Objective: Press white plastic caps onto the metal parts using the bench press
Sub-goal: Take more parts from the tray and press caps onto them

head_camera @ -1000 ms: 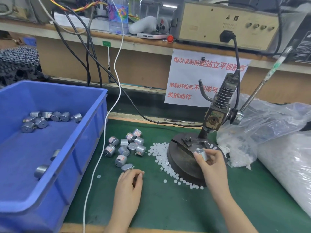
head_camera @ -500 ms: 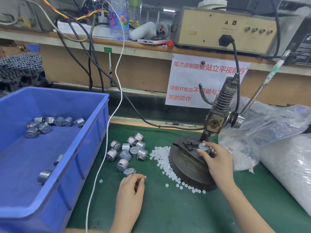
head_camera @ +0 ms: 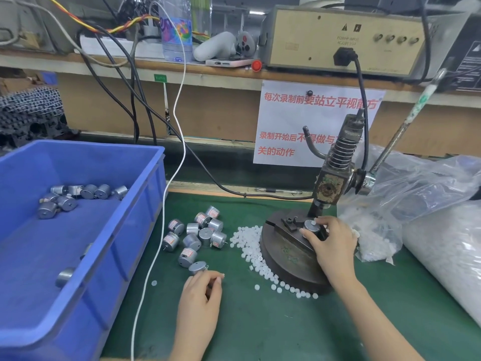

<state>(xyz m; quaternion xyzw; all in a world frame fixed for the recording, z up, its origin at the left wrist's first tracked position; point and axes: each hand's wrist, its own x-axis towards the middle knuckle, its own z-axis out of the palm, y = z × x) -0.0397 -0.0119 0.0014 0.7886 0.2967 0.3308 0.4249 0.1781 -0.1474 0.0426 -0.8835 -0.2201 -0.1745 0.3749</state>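
The bench press (head_camera: 330, 183) stands on a round dark base (head_camera: 283, 259), its lever (head_camera: 406, 123) slanting up to the right. My right hand (head_camera: 331, 243) grips a silver metal part (head_camera: 310, 226) seated on the fixture under the ram, with a small white piece on top of it. Loose white caps (head_camera: 248, 243) lie along the base's left edge. A pile of metal parts (head_camera: 200, 234) sits left of them. My left hand (head_camera: 200, 298) rests on the green mat with loosely curled fingers, just short of one part (head_camera: 197, 267); nothing shows between its fingers.
A blue bin (head_camera: 135, 230) at the left holds several metal parts (head_camera: 65, 199). Clear plastic bags of white caps (head_camera: 442, 251) fill the right side. A white cable (head_camera: 161, 230) runs down between bin and parts. A shelf with a power unit (head_camera: 338, 40) hangs above.
My right hand carried the metal part from the front of the base up onto the fixture under the ram. My left hand stayed where it was.
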